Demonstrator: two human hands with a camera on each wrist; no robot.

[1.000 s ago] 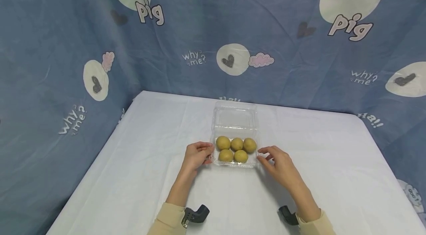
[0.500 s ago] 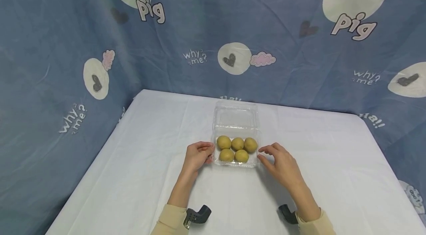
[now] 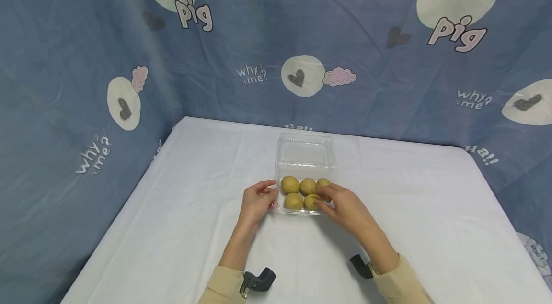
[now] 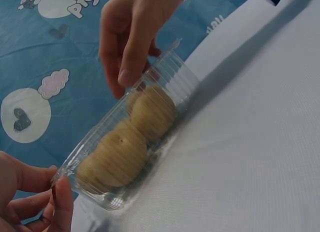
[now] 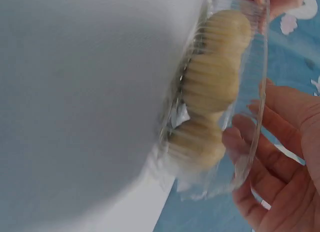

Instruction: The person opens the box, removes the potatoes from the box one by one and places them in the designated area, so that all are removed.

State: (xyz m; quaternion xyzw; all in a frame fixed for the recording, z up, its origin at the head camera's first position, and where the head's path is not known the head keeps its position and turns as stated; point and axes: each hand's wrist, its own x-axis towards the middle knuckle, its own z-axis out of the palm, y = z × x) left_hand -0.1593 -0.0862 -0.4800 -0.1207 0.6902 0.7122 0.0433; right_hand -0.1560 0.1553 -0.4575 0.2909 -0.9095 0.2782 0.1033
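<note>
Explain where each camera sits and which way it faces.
Head: worn on the head, looking forward and down at an open clear plastic clamshell of yellow fruits; left hand, right hand and both sleeves show.
Left wrist: worn there, facing the clamshell from the left; left hand close, pinching its rim, right hand beyond.
Right wrist: worn there, facing it from the right; right hand close, left hand near the top edge.
Shared: both wrist views show fruits through clear plastic.
</note>
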